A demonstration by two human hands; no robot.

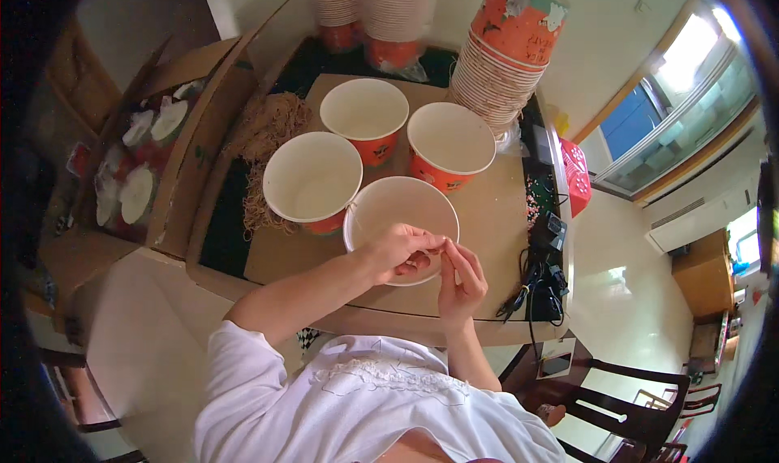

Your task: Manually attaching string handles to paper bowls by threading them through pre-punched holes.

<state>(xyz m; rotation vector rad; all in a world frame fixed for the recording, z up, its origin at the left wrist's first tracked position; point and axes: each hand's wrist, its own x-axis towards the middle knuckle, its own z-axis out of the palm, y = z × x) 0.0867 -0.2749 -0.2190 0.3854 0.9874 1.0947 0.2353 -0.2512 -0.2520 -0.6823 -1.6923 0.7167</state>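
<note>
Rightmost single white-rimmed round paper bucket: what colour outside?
The paper bucket is orange-red outside; head view shows it best.

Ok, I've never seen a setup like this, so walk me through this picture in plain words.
There is no machine here, just a person's bare hands. The single picture comes from a wide fisheye camera worn on the head and looking down, so edges bend.

The left hand and right hand meet at the fingertips over the nearest of four round, pale-lined tubs. Whatever they may pinch is too small to make out.

The tubs stand on a brown board. Tangled tan twine lies to the left, black cables to the right, and a tall tub stack behind.
</note>
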